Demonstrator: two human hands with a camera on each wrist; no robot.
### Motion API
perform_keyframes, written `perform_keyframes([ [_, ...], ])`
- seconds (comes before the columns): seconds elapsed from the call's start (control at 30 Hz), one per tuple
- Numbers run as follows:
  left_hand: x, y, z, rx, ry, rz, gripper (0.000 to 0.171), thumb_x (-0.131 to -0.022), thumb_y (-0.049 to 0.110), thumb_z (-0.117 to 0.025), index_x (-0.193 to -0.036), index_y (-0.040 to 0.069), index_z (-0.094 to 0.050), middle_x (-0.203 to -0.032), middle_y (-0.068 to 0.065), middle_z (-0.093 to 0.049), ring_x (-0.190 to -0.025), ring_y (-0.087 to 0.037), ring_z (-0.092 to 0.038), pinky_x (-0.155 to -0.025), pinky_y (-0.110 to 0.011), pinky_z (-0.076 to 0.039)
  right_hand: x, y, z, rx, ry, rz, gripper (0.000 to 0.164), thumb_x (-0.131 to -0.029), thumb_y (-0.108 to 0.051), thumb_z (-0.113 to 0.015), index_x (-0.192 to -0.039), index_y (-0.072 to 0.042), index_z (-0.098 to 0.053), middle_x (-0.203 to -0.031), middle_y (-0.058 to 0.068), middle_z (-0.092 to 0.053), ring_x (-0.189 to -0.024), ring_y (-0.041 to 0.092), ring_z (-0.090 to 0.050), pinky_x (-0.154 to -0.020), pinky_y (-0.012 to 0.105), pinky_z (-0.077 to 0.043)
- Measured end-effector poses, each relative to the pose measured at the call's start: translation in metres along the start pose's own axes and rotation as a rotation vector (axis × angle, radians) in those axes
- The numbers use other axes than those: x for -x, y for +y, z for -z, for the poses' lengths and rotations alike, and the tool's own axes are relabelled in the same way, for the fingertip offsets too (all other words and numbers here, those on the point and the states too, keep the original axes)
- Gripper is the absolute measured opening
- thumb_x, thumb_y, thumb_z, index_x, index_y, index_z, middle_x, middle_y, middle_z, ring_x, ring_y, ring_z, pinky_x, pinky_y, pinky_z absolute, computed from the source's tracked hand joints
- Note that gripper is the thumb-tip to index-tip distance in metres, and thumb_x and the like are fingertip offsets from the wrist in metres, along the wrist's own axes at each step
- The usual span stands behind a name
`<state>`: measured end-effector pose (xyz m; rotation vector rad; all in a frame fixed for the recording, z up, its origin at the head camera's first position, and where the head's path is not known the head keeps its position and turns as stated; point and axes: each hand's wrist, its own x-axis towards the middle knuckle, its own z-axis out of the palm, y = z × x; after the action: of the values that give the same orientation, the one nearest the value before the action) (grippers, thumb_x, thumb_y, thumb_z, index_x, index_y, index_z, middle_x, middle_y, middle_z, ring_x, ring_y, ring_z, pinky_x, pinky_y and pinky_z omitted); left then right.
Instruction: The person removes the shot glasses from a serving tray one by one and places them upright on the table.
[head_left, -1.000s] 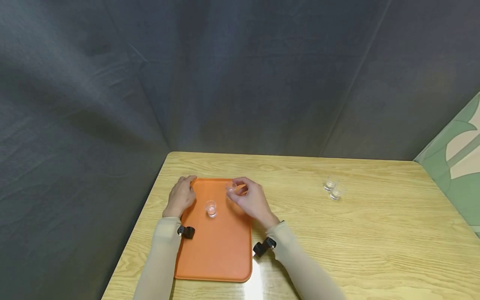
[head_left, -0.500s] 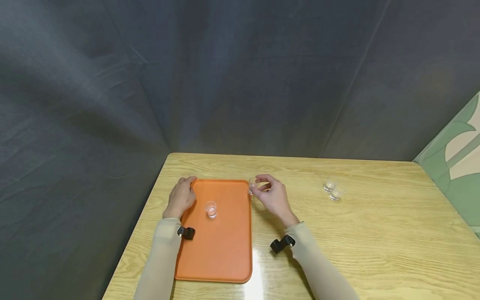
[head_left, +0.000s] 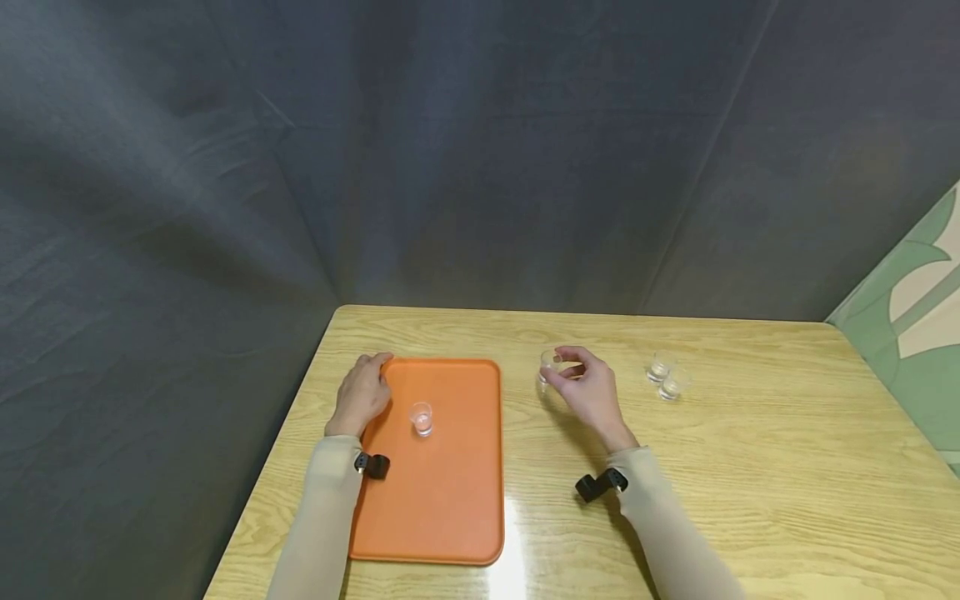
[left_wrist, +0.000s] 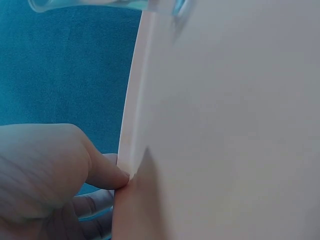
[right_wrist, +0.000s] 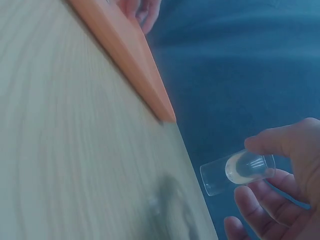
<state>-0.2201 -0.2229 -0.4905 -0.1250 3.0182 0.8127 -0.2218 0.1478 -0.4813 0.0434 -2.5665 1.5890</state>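
My left hand (head_left: 358,397) grips the left edge of an orange tray (head_left: 435,508) near its far corner. In the left wrist view its thumb (left_wrist: 112,176) presses on the rim, with the fingers partly hidden below. One clear shot glass (head_left: 422,419) stands on the tray. My right hand (head_left: 591,392), over the table to the right of the tray, pinches another clear shot glass (right_wrist: 237,172) between thumb and fingers. That glass has a thick base, and its shadow falls on the wood in the right wrist view.
Two more shot glasses (head_left: 670,386) stand close together on the wooden table (head_left: 750,467), right of my right hand. A dark curtain (head_left: 480,167) hangs behind the table and along its left side. A green and cream patterned surface (head_left: 915,333) is at the far right.
My right hand has carried its shot glass from over the tray's far right corner rightward, past the tray's edge and over the table. The left hand, the tray and the other glasses stay put.
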Motion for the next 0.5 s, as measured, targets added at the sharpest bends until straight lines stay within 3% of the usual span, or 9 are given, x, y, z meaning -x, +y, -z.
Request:
perform_keyframes([
  [0.27, 0.0, -0.001, -0.003, -0.006, 0.008, -0.009, 0.047, -0.107, 0.005, -0.049, -0.154, 0.007, -0.054, -0.134, -0.025, -0.06, -0.113, -0.041, -0.065, -0.101, -0.057, -0.054, -0.001, 0.017, 0.025, 0.05, 0.024, -0.009, 0.043, -0.094, -0.025, -0.082, -0.131, -0.005, -0.071, -0.126, 0.017, -0.074, -0.096, 0.024, -0.072, -0.066, 0.018, -0.054],
  [0.5, 0.001, -0.001, -0.001, -0.007, 0.002, -0.018, 0.048, -0.107, 0.005, -0.049, -0.155, 0.005, -0.053, -0.134, -0.027, -0.059, -0.112, -0.041, -0.066, -0.1, -0.059, -0.055, 0.0, 0.029, 0.044, 0.099, 0.065, -0.008, 0.042, -0.094, -0.023, -0.082, -0.13, -0.003, -0.072, -0.125, 0.018, -0.075, -0.087, 0.011, -0.068, -0.064, 0.017, -0.053],
])
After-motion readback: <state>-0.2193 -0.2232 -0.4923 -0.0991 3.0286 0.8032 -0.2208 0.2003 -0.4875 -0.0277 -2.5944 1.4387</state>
